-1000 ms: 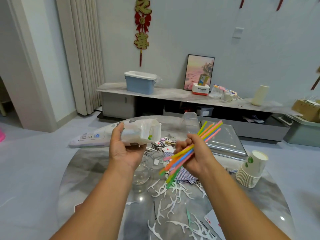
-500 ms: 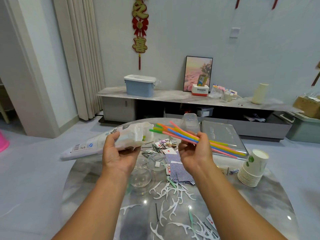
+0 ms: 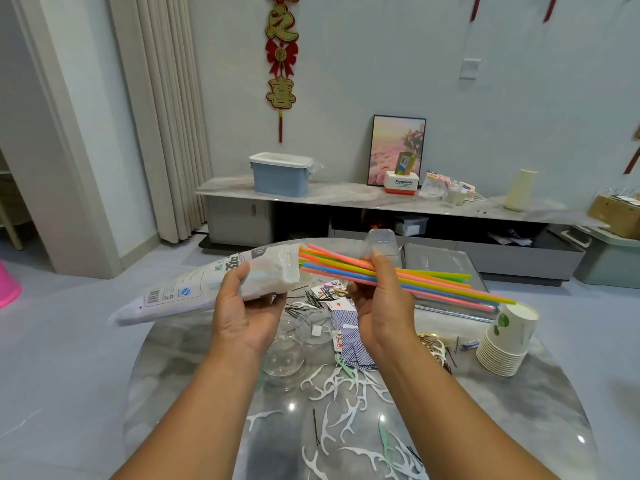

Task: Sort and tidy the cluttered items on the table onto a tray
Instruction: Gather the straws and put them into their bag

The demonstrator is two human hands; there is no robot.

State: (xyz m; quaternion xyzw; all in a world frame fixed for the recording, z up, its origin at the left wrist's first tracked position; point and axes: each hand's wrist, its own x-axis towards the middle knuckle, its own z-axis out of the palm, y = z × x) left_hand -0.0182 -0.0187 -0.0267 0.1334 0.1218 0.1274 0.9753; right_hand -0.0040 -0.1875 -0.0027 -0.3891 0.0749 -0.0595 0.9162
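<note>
Coloured straws sit pinched in our right hand, tips at the mouth of the bag gripped by our left hand. Below both hands, floss picks and cards litter the worktop; the tray beyond looks nearly bare.

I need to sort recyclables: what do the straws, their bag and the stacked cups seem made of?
Straws: likely plastic, smooth and bright coloured. Bag: thin plastic film, crinkled, part see-through. Cups: apparently paper, matte white with rolled rims.
</note>
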